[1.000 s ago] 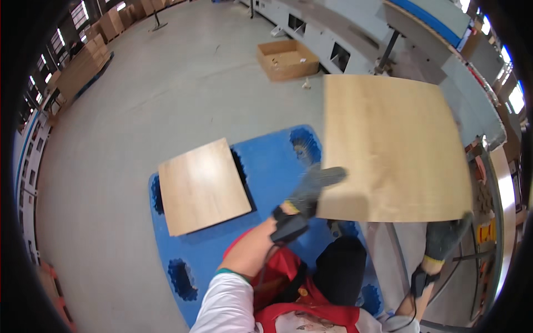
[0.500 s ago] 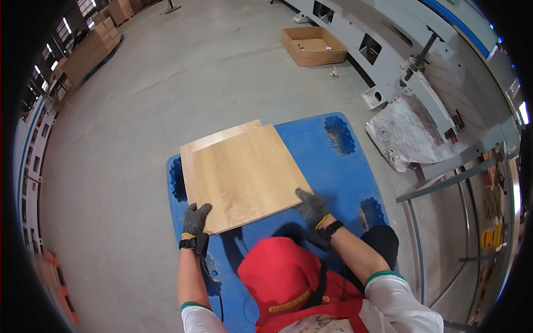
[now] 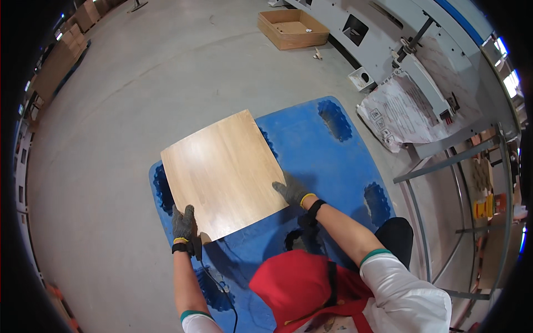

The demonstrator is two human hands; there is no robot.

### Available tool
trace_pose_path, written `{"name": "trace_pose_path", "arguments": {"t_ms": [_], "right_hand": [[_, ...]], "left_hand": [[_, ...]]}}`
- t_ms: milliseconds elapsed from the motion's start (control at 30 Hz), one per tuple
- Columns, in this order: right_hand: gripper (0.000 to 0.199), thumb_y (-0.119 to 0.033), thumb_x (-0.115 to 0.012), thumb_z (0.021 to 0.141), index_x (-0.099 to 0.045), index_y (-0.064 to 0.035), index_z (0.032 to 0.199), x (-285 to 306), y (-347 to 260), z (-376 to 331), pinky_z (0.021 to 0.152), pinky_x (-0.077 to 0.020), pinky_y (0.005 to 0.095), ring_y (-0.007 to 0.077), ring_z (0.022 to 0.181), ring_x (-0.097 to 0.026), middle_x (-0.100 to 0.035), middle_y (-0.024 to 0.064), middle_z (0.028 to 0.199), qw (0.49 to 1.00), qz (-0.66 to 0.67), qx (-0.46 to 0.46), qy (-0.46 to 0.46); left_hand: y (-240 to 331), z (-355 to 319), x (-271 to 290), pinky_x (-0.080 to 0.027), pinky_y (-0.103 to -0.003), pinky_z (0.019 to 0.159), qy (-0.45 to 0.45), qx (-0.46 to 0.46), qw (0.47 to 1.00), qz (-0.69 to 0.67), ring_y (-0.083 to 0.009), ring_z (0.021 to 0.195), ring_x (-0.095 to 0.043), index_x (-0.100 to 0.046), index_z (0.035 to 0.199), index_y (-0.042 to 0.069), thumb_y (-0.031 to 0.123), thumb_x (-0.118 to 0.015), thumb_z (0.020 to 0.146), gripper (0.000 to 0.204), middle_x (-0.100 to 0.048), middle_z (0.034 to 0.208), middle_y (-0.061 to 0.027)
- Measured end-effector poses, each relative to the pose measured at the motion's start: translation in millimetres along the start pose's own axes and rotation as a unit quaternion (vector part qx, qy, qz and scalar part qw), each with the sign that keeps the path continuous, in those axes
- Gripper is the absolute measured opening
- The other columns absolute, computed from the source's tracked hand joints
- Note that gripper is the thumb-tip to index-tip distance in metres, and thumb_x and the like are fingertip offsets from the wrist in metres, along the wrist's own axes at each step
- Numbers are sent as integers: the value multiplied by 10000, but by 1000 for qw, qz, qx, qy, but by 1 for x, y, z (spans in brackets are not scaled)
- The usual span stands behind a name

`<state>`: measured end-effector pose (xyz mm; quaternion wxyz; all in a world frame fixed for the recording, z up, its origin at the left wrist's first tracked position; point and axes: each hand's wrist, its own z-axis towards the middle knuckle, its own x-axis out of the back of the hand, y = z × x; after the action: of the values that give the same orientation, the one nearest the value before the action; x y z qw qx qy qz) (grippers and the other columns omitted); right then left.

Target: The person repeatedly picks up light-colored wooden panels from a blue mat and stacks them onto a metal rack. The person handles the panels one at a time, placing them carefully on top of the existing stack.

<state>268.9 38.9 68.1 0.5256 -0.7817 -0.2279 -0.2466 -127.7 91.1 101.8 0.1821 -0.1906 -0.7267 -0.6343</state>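
Observation:
A light wood-grain panel (image 3: pixel 225 172) lies over the left part of a blue plastic pallet (image 3: pixel 302 136). At its near left corner, my left hand (image 3: pixel 183 223), in a grey glove with a yellow cuff, grips the edge with the thumb on top. My right hand (image 3: pixel 292 190), gloved the same way, holds the right edge near the front corner, thumb over the face and the other fingers hidden at the edge. Whether another panel lies underneath is hidden from this view. Black straps circle both wrists, and a dark cable hangs below the left one.
Beyond the pallet, a shallow cardboard box (image 3: pixel 291 30) sits on the grey floor beside a long machine (image 3: pixel 383 33). A white printed sack (image 3: pixel 400 108) and a metal frame (image 3: pixel 444 166) stand to the right. Stacked brown boards (image 3: pixel 58 64) are at the far left.
The panel's edges, earlier offset from another panel beneath, now show as one outline. Both hands keep hold and appear further left in the picture; the whole view has shifted too.

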Motion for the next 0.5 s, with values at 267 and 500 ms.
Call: {"name": "trace_pose_path", "arguments": {"t_ms": [267, 500], "right_hand": [[785, -517, -560, 865, -363, 45, 1376, -34, -34, 5, 1021, -396, 420, 397, 1224, -485, -494, 291, 1311, 999, -8, 9, 44], [727, -613, -499, 845, -585, 32, 1168, 0, -35, 17, 949, -433, 469, 420, 1103, -559, -592, 274, 1177, 991, -106, -60, -51]], "left_hand": [[3, 22, 18, -465, -407, 858, 15, 92, 991, 101, -371, 1030, -610, -579, 1132, -84, 399, -526, 899, 539, -636, 1092, -273], [-34, 21, -12, -505, -421, 814, 65, 216, 962, -156, -331, 966, -595, -456, 1240, -120, 374, -546, 906, 604, -592, 1139, -253]]}}
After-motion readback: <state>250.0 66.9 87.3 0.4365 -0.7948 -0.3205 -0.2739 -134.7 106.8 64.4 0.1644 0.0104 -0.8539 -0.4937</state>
